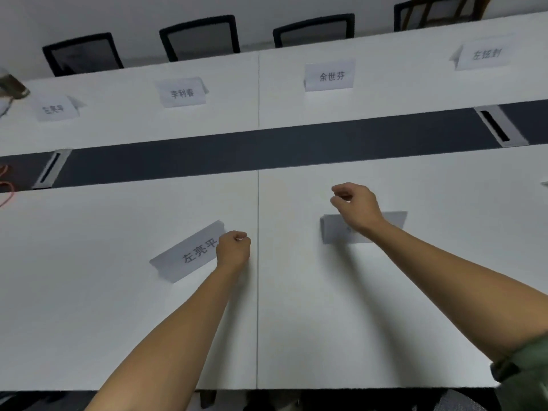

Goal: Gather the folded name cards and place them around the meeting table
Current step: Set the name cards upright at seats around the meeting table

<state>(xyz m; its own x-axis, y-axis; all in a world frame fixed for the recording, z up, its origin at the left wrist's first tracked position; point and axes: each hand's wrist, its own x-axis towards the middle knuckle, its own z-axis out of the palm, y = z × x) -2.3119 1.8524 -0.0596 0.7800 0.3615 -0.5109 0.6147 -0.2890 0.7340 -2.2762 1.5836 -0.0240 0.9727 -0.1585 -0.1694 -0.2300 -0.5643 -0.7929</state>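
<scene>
A folded white name card (185,256) lies skewed on the near half of the white meeting table (118,321). My left hand (234,250) is curled at its right end and seems to pinch it. A second name card (333,232) stands to the right, partly hidden by my right wrist. My right hand (355,204) hovers just beyond that card with loosely curled fingers and holds nothing. On the far side stand several more name cards: one at the left (56,109), one left of centre (182,93), one right of centre (330,75) and one at the right (483,56).
A dark strip (267,149) runs along the table's middle, with cable hatches at its left (50,170) and right (498,126). Black chairs (201,37) line the far side. An orange cable (7,188) and a blurred object (12,84) sit at the left edge.
</scene>
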